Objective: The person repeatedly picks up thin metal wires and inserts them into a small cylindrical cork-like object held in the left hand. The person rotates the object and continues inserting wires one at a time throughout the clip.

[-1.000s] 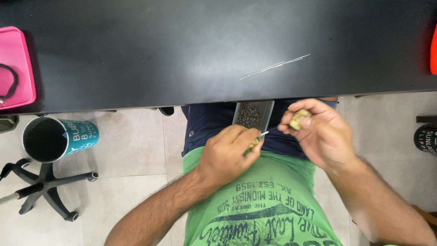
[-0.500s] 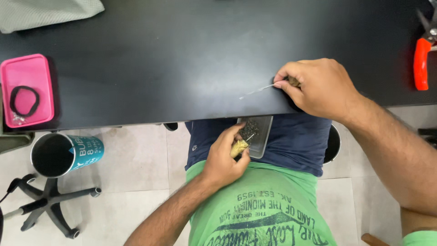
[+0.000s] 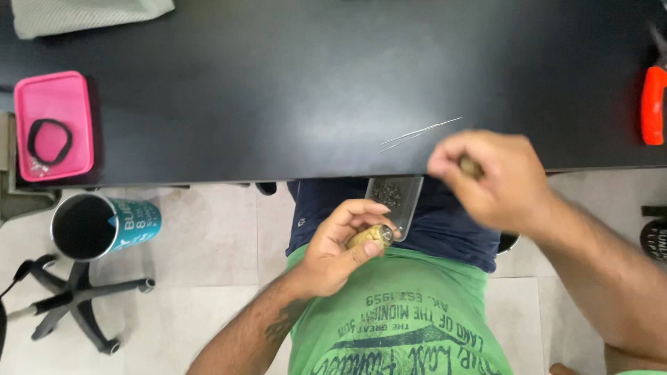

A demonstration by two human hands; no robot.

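Brass-coloured cylinder [image 3: 371, 237] sits in the left hand [image 3: 338, 251], gripped between thumb and curled fingers above the person's lap, just off the near edge of the black table [image 3: 278, 83]. The right hand [image 3: 490, 177] is blurred at that same edge, fingers pinched shut on a small brownish piece [image 3: 471, 167]. A clear rectangular tray [image 3: 394, 198] with dark small bits lies on the lap between the hands. Two thin wires [image 3: 417, 133] lie on the table near the edge, just beside the right hand. At the left edge rests a pink box [image 3: 69, 97] holding a black ring [image 3: 50, 140]; an orange-handled tool [image 3: 652, 104] lies at the right edge. A cup [image 3: 104, 226] stands on the floor below.
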